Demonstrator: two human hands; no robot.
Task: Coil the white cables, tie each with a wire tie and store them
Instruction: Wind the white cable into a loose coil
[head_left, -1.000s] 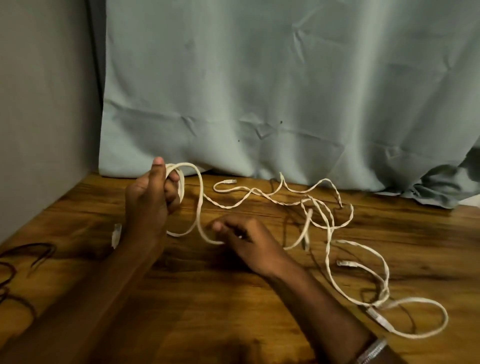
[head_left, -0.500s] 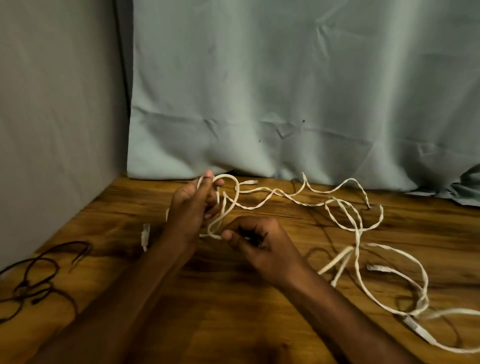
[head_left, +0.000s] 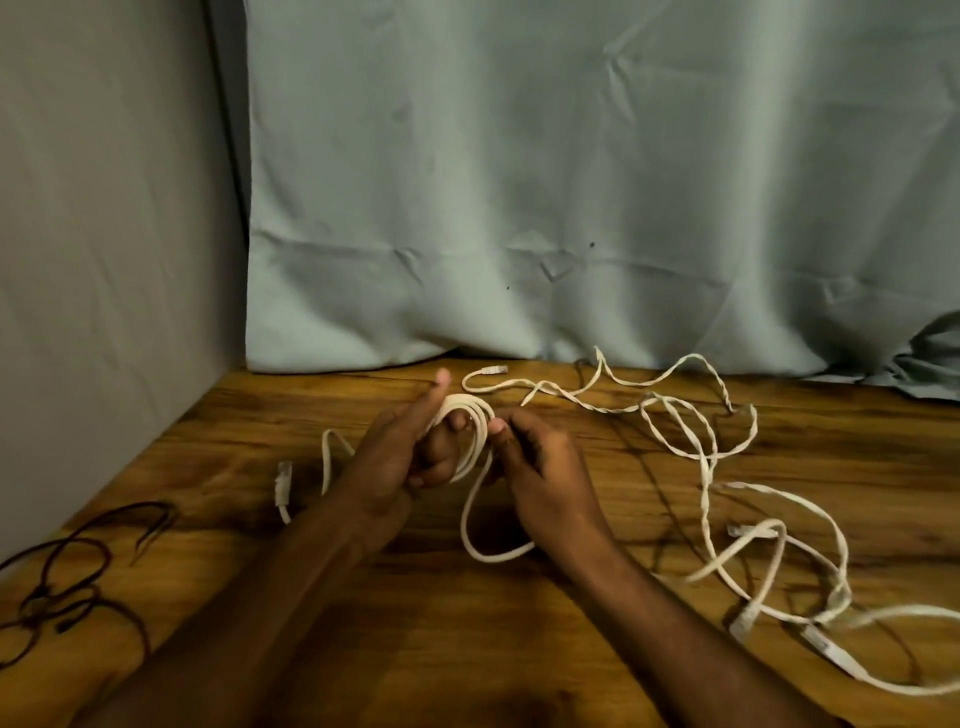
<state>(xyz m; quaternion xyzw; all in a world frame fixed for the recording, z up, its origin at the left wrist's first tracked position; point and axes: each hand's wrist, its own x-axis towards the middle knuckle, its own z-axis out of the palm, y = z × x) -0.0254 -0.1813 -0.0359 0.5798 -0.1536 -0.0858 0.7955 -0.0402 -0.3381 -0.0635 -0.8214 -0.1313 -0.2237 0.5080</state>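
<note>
My left hand (head_left: 400, 457) holds a small coil of flat white cable (head_left: 475, 415) wound around its fingers, thumb pointing up. My right hand (head_left: 545, 462) pinches the same cable right beside the coil, and a slack loop (head_left: 478, 545) hangs from it down onto the table. One plug end of this cable (head_left: 283, 480) lies on the wood left of my left wrist. More white cables (head_left: 706, 467) sprawl tangled over the right half of the table, with plugs (head_left: 745, 621) near the front right.
The wooden table (head_left: 415, 649) meets a grey wall on the left and a pale blue-green cloth (head_left: 571, 208) hanging at the back. Thin dark wire ties (head_left: 62, 587) lie in a loose bunch at the table's left edge.
My right hand has come up from the table to the coil, laying another turn around my left hand's fingers. The camera has swung left and closer.
</note>
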